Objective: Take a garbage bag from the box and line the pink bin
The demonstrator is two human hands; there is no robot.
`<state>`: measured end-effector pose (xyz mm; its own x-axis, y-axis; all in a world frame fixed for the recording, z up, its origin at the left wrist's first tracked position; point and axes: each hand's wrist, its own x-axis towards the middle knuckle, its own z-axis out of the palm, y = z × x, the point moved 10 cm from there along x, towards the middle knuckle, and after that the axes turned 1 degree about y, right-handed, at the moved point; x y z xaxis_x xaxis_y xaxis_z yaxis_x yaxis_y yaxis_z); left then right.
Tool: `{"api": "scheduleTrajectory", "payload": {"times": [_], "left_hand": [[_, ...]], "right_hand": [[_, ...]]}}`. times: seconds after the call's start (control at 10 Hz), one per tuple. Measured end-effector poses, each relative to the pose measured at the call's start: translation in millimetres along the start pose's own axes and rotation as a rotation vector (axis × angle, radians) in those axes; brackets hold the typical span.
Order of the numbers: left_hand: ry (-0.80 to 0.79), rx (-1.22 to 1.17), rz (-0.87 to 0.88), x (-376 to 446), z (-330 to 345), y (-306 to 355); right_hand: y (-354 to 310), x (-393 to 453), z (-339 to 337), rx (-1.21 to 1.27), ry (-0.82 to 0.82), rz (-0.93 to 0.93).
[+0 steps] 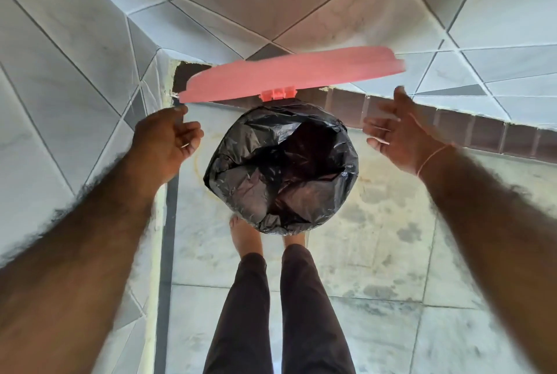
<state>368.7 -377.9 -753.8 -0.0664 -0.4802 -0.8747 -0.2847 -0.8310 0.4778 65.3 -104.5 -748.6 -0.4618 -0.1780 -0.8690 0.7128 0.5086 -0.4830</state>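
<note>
Head view looks straight down on the pink bin, whose body is hidden almost wholly under a black garbage bag (281,171) stretched over its rim and folded down the outside. Only the bin's pink lid (295,74) shows clearly: it stands raised on its hinge (278,93) at the far side, blurred, so I cannot say whether it is rising, falling or at rest. The bag's mouth is open, with crumpled plastic sagging into the middle rather than pressed flat against the walls.

Both hands are off the bag. The left hand (167,144) hangs loosely curled just beside the lid's left end, apparently not touching it, and grasps nothing. The right hand (401,135) is spread with fingers apart, near the bin's right side, also released and empty. Two bare feet stand on the tiled floor (376,253) at the near edge of the bin; one probably presses a pedal, though none is visible. The box of bags is out of sight.

Lining looks essentially done. What remains, in my judgement, is a check that the overhang grips evenly all round, perhaps pushing the slack down inside, then letting the lid close without catching plastic in the hinge.
</note>
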Motion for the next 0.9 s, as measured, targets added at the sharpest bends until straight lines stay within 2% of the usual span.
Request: {"api": "scheduleTrajectory", "payload": {"times": [0.1,0.2,0.3,0.4,0.5,0.6,0.7,0.8,0.9], "left_hand": [[-0.13,-0.03,-0.04,-13,18,22],[-0.18,0.065,-0.005,-19,22,31],[-0.194,0.095,0.034,-23,18,31],[-0.193,0.323,0.072,-26,12,12],[-0.151,0.44,0.079,-29,7,-16],[-0.046,0.485,0.132,-27,1,-37],[0.017,0.589,0.235,-34,7,-45],[0.054,0.917,0.463,-56,24,-41],[-0.101,1.272,0.607,-69,50,-59]], "right_hand": [[-44,-11,18,0.117,-0.095,-0.039],[-58,-24,28,0.044,-0.135,-0.078],[-48,-32,24,-0.033,-0.095,-0.092],[-17,-33,17,-0.207,-0.107,-0.054],[15,-30,11,-0.29,-0.1,-0.061],[40,-30,13,-0.339,-0.019,-0.092],[51,-27,19,-0.543,0.03,-0.183],[55,-39,35,-1.212,0.057,-0.331],[78,-54,61,-1.597,-0.045,-0.422]]}}
